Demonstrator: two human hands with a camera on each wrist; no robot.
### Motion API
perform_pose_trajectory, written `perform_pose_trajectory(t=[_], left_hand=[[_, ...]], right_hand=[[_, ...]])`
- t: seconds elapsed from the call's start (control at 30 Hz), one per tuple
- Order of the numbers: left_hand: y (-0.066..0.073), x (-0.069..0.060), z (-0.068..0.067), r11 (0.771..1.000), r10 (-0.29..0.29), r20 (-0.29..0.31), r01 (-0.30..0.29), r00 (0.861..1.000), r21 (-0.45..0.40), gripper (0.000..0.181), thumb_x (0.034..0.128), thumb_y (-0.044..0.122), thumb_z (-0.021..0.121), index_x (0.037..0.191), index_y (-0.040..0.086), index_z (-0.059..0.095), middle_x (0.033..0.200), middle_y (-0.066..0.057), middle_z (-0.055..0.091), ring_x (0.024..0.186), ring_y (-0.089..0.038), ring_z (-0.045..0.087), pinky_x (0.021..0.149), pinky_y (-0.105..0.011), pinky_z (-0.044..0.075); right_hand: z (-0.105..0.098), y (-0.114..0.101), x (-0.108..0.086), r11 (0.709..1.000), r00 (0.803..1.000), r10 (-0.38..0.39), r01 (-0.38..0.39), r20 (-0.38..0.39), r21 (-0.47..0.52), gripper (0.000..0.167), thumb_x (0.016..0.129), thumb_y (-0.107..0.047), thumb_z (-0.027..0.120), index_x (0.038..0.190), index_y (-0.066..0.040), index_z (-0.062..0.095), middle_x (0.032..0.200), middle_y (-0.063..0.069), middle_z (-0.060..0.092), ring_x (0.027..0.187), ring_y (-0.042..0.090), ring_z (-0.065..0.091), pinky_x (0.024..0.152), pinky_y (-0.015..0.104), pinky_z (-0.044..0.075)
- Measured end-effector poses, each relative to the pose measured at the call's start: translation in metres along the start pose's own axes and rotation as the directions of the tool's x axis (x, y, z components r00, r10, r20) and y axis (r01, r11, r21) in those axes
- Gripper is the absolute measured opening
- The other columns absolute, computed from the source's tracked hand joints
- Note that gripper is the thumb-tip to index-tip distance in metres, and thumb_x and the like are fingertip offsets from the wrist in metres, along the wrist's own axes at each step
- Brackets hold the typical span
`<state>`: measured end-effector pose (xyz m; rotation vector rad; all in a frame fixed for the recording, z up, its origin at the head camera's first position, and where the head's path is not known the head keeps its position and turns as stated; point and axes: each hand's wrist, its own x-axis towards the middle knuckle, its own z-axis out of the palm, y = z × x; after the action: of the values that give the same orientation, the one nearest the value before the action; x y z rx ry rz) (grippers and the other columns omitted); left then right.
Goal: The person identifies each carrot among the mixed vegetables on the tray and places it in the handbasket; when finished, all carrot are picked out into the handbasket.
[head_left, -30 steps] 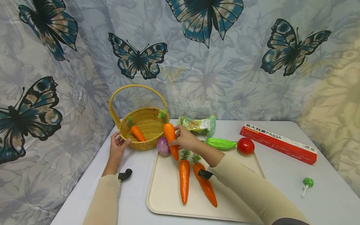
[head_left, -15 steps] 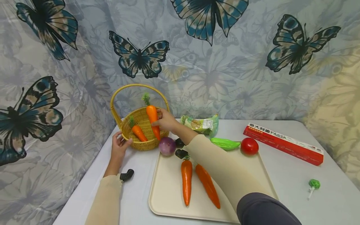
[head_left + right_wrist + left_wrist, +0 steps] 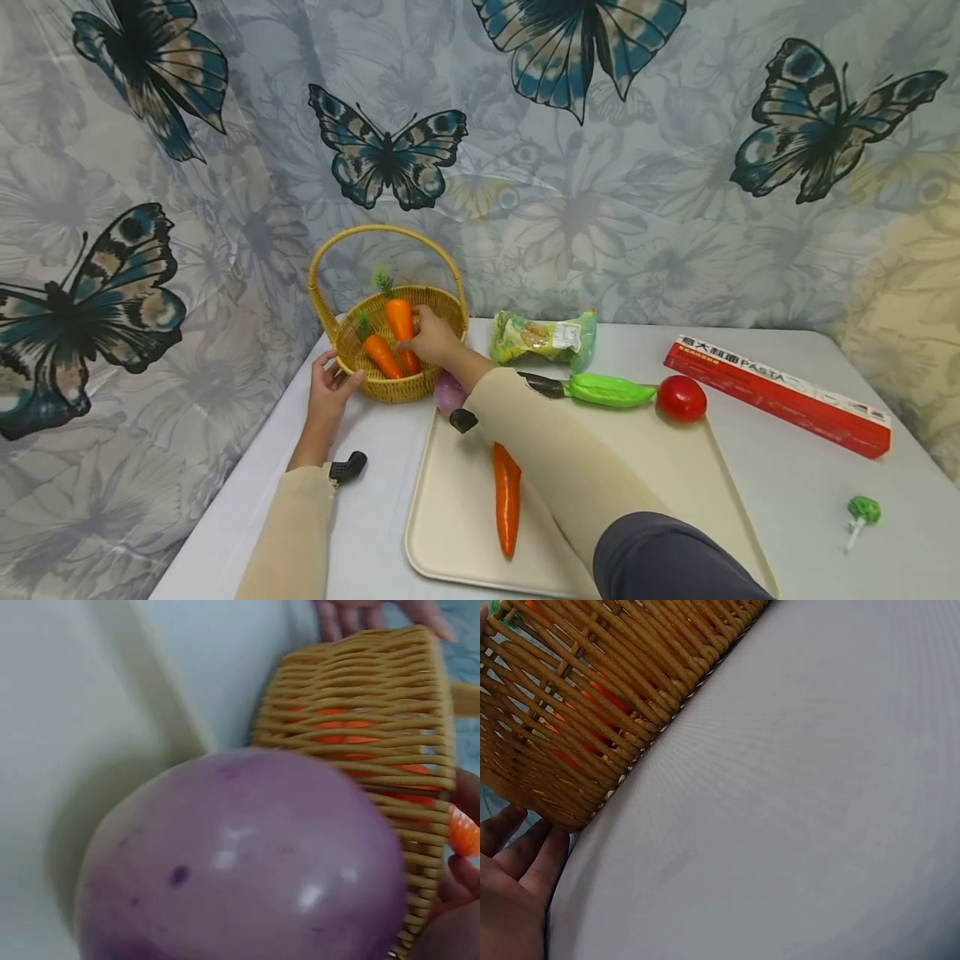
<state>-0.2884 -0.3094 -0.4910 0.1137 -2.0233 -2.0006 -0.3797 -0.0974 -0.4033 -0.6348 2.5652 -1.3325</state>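
Note:
At the left of the wicker basket, my left hand grips the rim; the left wrist view has its fingers against the woven side. My right hand holds an orange carrot inside the basket, its green top upward. Beside it another carrot lies in the basket. A purple onion, large in the right wrist view, sits below my right wrist, near the basket's right side.
The cream tray bears a carrot, partly under my right sleeve. Behind are a black-stemmed green vegetable, a tomato and a green package. Right lie a red pasta box and a small green floret.
My right hand has carried the carrot leftward from above the tray's back edge and lowered it into the basket. My left hand stays at the basket's rim.

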Motion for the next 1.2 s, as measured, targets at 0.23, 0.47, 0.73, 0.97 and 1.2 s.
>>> perform_pose_trajectory(t=[0.23, 0.47, 0.73, 0.97, 1.2], left_hand=[[0.0, -0.001, 0.002, 1.0, 0.008, 0.003, -0.008, 1.0, 0.026, 0.077, 0.0916, 0.023, 0.071, 0.149, 0.015, 0.02, 0.154, -0.017, 0.027, 0.14, -0.029, 0.03, 0.111, -0.044, 0.031], [0.023, -0.013, 0.009, 1.0, -0.028, 0.025, 0.028, 0.999, -0.012, 0.075, 0.0926, 0.013, 0.068, 0.148, 0.008, 0.018, 0.154, -0.023, 0.023, 0.14, -0.035, 0.027, 0.112, -0.046, 0.028], [0.023, -0.012, 0.006, 1.0, -0.023, 0.026, 0.023, 0.999, -0.007, 0.075, 0.0928, 0.016, 0.068, 0.148, 0.009, 0.018, 0.154, -0.023, 0.023, 0.141, -0.035, 0.026, 0.112, -0.046, 0.028], [0.007, -0.003, 0.001, 1.0, -0.011, 0.008, 0.01, 1.0, 0.02, 0.074, 0.0927, 0.021, 0.069, 0.147, 0.014, 0.02, 0.155, -0.019, 0.025, 0.14, -0.031, 0.029, 0.111, -0.043, 0.03], [0.009, -0.005, 0.004, 1.0, -0.021, 0.014, 0.021, 1.0, 0.013, 0.075, 0.0931, 0.019, 0.068, 0.149, 0.014, 0.019, 0.155, -0.019, 0.024, 0.141, -0.031, 0.027, 0.112, -0.044, 0.028]], right_hand=[[0.009, 0.0, 0.003, 0.965, 0.999, 0.037, -0.042, -0.025, -0.259, 0.073, 0.089, -0.035, 0.072, 0.147, -0.009, 0.037, 0.112, 0.006, 0.065, 0.1, 0.02, 0.062, 0.086, 0.034, 0.051], [0.011, -0.001, 0.0, 0.924, 0.998, 0.06, -0.057, -0.004, -0.377, 0.064, 0.092, -0.028, 0.069, 0.146, -0.013, 0.039, 0.126, 0.007, 0.062, 0.115, 0.023, 0.058, 0.096, 0.036, 0.047], [-0.003, 0.001, -0.007, 0.995, 0.999, -0.02, 0.024, 0.047, -0.097, 0.057, 0.092, -0.016, 0.069, 0.142, -0.008, 0.044, 0.095, 0.002, 0.061, 0.082, 0.02, 0.064, 0.066, 0.028, 0.052], [-0.04, 0.004, -0.049, 0.993, 0.997, -0.073, 0.071, 0.015, 0.095, 0.054, 0.092, -0.016, 0.07, 0.14, -0.009, 0.047, 0.096, 0.005, 0.059, 0.078, 0.024, 0.068, 0.064, 0.029, 0.056], [-0.077, 0.019, -0.113, 0.986, 0.995, -0.074, 0.083, -0.064, 0.148, 0.051, 0.091, -0.013, 0.07, 0.137, -0.008, 0.049, 0.097, 0.006, 0.062, 0.083, 0.026, 0.067, 0.065, 0.03, 0.057]])
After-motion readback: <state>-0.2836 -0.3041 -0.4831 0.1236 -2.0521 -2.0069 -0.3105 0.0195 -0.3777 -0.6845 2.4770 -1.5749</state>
